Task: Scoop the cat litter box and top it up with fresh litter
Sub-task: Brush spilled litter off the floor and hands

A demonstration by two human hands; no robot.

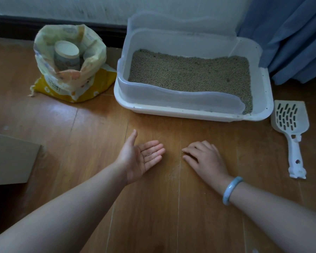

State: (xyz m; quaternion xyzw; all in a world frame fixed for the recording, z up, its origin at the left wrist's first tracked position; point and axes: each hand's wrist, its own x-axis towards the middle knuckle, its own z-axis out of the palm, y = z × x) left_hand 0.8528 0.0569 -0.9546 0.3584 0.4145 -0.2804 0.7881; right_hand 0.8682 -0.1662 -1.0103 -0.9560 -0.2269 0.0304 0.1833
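The left hand (142,157) is held palm up just above the wooden floor (153,216). Its grip is spread, and a few litter grains (149,154) are carried on the flat fingers. The right hand (204,157) is laid palm down beside it, its grip loose with nothing seen pinched, and its fingertips (185,150) are touching the floor near some scattered grains (173,172). The litter box (190,114) is placed just behind the hands and is filled with litter. The scoop (290,125) is laid on the floor at its right, and the open litter bag (69,70), with a cup (67,53) inside, is placed at its left. From here the collected grains can easily be lost: if the open palm is tilted on the way to the box, they are spilled onto the floor. The scattered grains may also be pushed into the gaps between the boards instead of being gathered. If the bag is knocked by the left arm, fresh litter can be spilled.
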